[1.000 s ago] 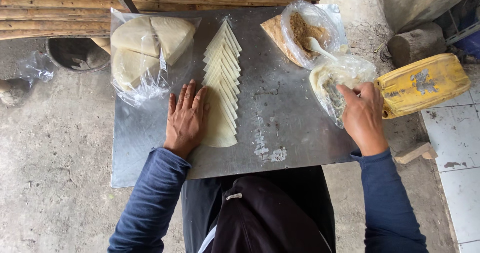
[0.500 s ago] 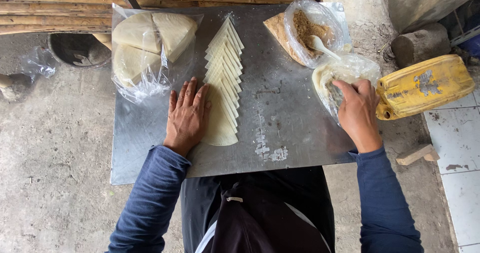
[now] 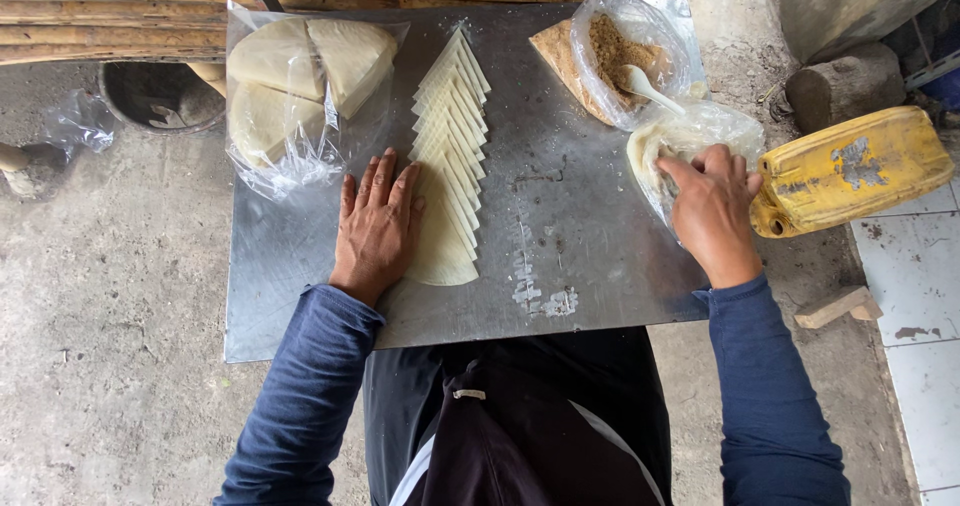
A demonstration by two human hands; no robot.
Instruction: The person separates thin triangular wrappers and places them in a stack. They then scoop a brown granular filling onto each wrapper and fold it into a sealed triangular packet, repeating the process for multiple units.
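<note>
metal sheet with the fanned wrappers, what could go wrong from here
The right hand reaches into a thin plastic bag near the edge of the metal sheet; it might tear or slide off. The left hand lies on the fanned wrappers, so a shift could smear the overlapped row. The open bag of brown filling with its spoon could tip.

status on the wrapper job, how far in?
Done: wedge-shaped wrappers lie fanned in an overlapping row on the metal sheet. In hand: left hand rests flat beside the row, right hand reaches into a clear bag. Left: none filled or folded; more sheets bagged.
</note>
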